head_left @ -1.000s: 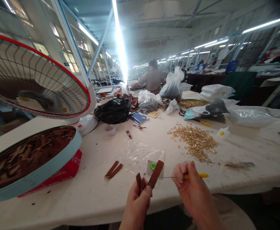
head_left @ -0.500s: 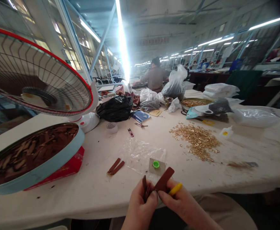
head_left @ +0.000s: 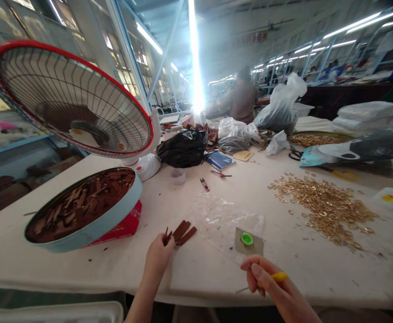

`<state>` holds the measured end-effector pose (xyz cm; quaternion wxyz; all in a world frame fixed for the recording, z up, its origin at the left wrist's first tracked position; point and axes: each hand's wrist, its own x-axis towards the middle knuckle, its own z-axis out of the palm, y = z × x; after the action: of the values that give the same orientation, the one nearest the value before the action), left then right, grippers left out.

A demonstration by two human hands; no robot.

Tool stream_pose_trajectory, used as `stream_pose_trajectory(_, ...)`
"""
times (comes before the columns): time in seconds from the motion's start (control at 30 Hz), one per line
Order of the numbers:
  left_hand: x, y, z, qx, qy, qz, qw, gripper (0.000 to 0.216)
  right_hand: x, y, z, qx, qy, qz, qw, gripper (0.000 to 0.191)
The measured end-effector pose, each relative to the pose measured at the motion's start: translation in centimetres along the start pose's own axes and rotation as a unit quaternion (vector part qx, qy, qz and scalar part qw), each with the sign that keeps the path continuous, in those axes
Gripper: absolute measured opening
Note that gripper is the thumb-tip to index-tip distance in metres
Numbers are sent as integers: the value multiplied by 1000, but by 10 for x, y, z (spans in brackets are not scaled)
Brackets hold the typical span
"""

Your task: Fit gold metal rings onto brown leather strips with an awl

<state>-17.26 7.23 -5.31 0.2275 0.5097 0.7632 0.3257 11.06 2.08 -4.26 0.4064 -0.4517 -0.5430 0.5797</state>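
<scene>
My left hand (head_left: 157,260) reaches out over the white table (head_left: 216,273) with its fingers closed on brown leather strips (head_left: 167,236), right beside a small pile of the same strips (head_left: 183,233) lying on the table. My right hand (head_left: 266,282) hovers at the near table edge, pinched on a thin tool with a yellow handle (head_left: 278,277) and a metal tip pointing left. Between the hands lies a grey card with a green cap (head_left: 247,239) on clear plastic film (head_left: 223,215).
A round light-blue tin (head_left: 85,215) full of brown strips rests on a red box at the left, under a red-rimmed fan (head_left: 71,98). A heap of gold rings (head_left: 320,206) lies at the right. Bags, scissors and a person sit further back.
My left hand has moved left and forward to the strip pile on the table. My right hand has parted from it and stays near the edge with the yellow tool. The view has turned left.
</scene>
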Motion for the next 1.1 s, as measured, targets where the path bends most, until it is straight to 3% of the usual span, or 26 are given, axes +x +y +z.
stream_pose_trajectory(0.07, 12, -13, -6, 7, 4, -12, 1000, 17, -1, 2, 1, -7, -8, 16, 1000, 49)
stream_pose_trajectory(0.17, 8, -14, -9, -28, 11, -21, 999, 24, 0, 4, 2, -40, 2, 17, 999, 51)
stream_pose_trajectory(0.23, -7, -2, -8, -77, 0, -24, 997, 33, 1, 4, 4, -83, 1, -13, 996, 45)
stream_pose_trajectory(0.3, -29, 21, -1, -192, -46, -48, 979, 38, 2, 3, 8, -122, -14, -43, 992, 37)
stream_pose_trajectory(0.37, -52, 48, 8, -438, -132, -131, 879, 32, 2, 1, 14, -145, -35, -45, 988, 34)
stream_pose_trajectory(0.43, -73, 74, 18, -573, -176, -173, 781, 26, 1, -2, 19, -155, -64, -39, 985, 32)
stream_pose_trajectory(0.47, -82, 85, 23, -606, -184, -182, 752, 25, -1, -3, 20, -158, -77, -40, 984, 31)
stream_pose_trajectory(0.53, -96, 102, 31, -631, -193, -182, 729, 25, -5, -7, 19, -161, -88, -51, 982, 29)
stream_pose_trajectory(0.63, -109, 112, 39, -604, -198, -176, 752, 28, -14, -13, 13, -162, -66, -56, 983, 31)
stream_pose_trajectory(0.77, -116, 107, 45, -524, -160, -146, 824, 35, -28, -18, -1, -163, -39, -35, 985, 34)
stream_pose_trajectory(0.83, -118, 104, 45, -451, -97, -69, 885, 31, -33, -21, -9, -169, -20, -30, 985, 31)
stream_pose_trajectory(0.9, -120, 103, 40, -331, -22, 56, 942, 23, -38, -26, -15, -192, -6, -34, 981, 27)
stream_pose_trajectory(0.93, -121, 105, 37, -262, -15, 122, 957, 19, -40, -29, -18, -215, -5, -41, 976, 24)
stream_pose_trajectory(1.0, -123, 111, 32, -134, -88, 222, 962, 19, -47, -36, -24, -275, -18, -62, 959, 21)
stream_pose_trajectory(1.1, -125, 117, 36, 11, -272, 271, 923, 18, -56, -42, -32, -335, -31, -93, 937, 22)
